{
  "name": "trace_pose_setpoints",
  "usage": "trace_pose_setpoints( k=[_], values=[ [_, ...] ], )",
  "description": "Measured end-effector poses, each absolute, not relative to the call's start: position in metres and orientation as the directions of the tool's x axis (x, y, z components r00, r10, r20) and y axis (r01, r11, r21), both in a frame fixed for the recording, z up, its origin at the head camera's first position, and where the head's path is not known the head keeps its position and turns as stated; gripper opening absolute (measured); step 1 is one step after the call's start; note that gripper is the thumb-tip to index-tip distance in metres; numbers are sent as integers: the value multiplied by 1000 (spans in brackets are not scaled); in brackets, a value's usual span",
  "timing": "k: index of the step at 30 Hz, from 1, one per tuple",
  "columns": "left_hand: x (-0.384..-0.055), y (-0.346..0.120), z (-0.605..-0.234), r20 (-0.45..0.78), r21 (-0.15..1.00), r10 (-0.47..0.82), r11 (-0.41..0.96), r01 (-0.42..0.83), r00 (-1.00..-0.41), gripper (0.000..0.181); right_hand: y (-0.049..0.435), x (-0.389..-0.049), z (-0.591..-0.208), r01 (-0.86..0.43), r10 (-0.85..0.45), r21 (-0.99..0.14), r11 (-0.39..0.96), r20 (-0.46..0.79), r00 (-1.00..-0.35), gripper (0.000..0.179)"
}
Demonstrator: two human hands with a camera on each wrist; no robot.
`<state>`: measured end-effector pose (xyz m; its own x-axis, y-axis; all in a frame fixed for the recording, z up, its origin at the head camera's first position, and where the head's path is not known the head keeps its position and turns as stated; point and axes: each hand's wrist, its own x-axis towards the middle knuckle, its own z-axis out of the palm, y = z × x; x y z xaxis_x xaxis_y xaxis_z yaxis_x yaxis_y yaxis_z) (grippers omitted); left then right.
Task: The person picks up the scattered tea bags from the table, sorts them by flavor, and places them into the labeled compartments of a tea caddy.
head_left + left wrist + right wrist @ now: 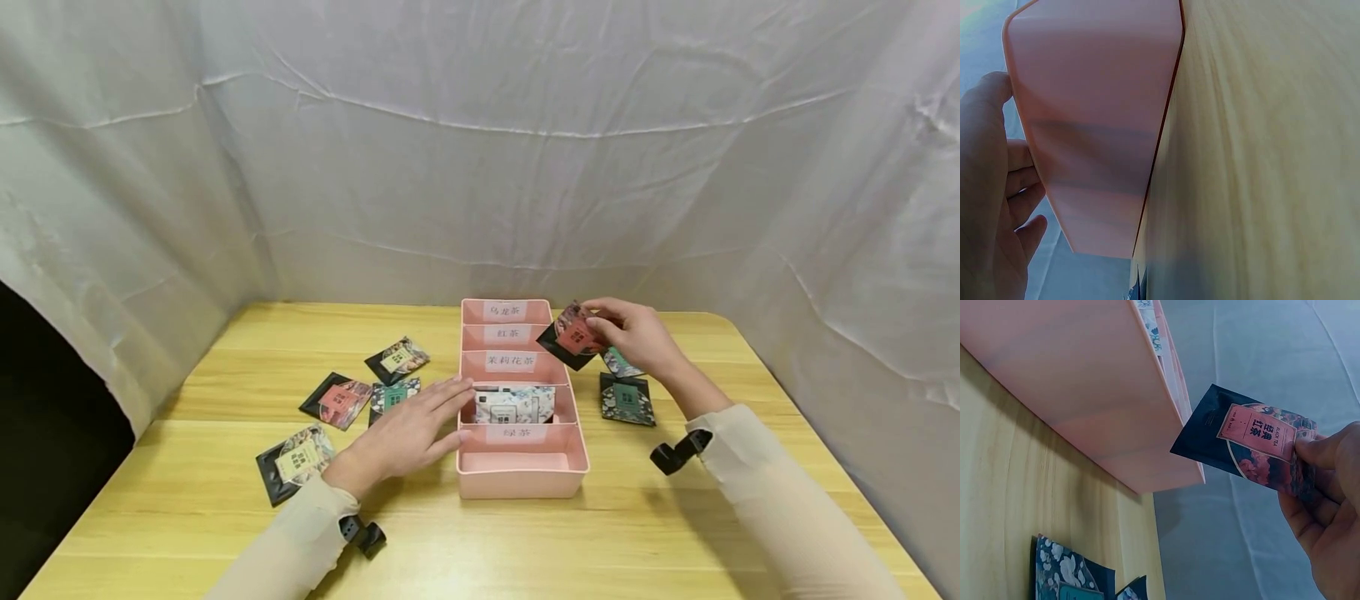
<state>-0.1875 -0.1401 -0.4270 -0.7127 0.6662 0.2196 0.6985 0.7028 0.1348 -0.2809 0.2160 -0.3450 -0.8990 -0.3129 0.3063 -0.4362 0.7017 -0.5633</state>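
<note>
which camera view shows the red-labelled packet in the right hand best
The right wrist view: the red-labelled packet appears large, its "BLACK TEA" print readable, pinched by the right hand. The head view shows it smaller; the left wrist view, not at all.

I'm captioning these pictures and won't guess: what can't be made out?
Head: part of the leftmost green-labelled packet, covered by the left hand.
Head: any label behind the white packet, which would cover it.
Right wrist: the rest of the flowered packet, cut by the bottom edge.
Left wrist: what the dark tip belongs to; bottom edge cuts it.
</note>
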Motion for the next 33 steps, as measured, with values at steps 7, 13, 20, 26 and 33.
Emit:
trace_pose_setpoints(
  k=[7, 13, 20, 26, 33],
  values=[
    [-187, -141, -427, 230, 134, 671, 695, 706, -704, 66, 206, -287, -339, -459, -348, -545, 701, 300, -888, 31],
    [-187, -140, -427, 232, 130, 671, 697, 706, -704, 67, 196, -294, -334, -467, -358, -526, 711, 301, -884, 30],
    [-187, -139, -428, 225, 125, 670, 700, 703, -707, 68, 184, -302, -330, -479, -369, -496, 724, 308, -877, 30],
    [-187, -139, -428, 228, 122, 670, 700, 704, -706, 68, 172, -312, -326, -484, -378, -483, 730, 304, -874, 29],
    [-187, -137, -429, 223, 124, 670, 701, 702, -708, 69, 161, -324, -331, -505, -413, -485, 714, 290, -863, 27]
  ],
)
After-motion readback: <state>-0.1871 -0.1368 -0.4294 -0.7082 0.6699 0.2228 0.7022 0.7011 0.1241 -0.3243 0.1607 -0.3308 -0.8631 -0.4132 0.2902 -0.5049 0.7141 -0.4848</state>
